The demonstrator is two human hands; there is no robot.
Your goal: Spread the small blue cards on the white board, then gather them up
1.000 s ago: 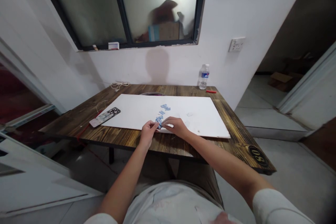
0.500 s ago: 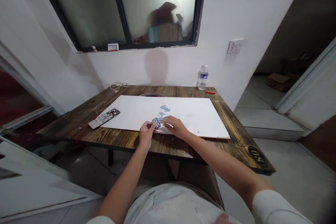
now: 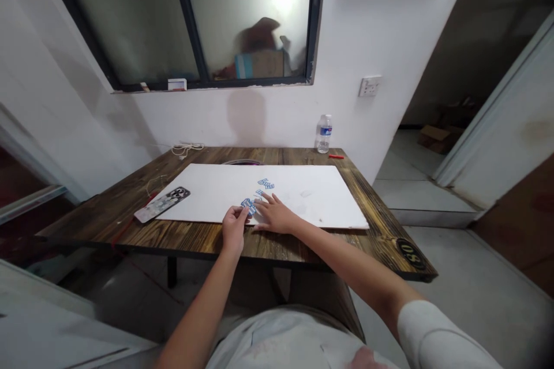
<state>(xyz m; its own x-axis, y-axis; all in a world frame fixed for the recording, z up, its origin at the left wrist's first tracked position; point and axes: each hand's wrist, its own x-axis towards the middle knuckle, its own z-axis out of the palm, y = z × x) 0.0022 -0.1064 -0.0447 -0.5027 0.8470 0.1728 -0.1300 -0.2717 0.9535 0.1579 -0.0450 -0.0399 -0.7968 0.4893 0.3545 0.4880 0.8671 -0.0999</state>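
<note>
A cluster of small blue-and-white flat pieces [image 3: 247,204] lies at the near edge of the white board [image 3: 303,199], and my left hand [image 3: 235,225] pinches at it. Its fingertips touch the cluster, and one piece seems held, though the fingers partly hide it. My right hand [image 3: 274,214] rests flat on the board just to the right, its fingers spread and holding nothing. Farther up the board, more of the blue-and-white pieces [image 3: 266,184] lie scattered in a short line.
The board lies on a dark wooden table [image 3: 130,232]. A phone in a patterned case [image 3: 162,204] lies left of the board. At the back stand a water bottle [image 3: 324,134], a red marker [image 3: 336,156] and a white cable [image 3: 186,149].
My right hand has opened and flattened on the board, moving off the cluster. The cluster now sits slightly farther left by my left hand. The whole view has tilted and shifted a little.
</note>
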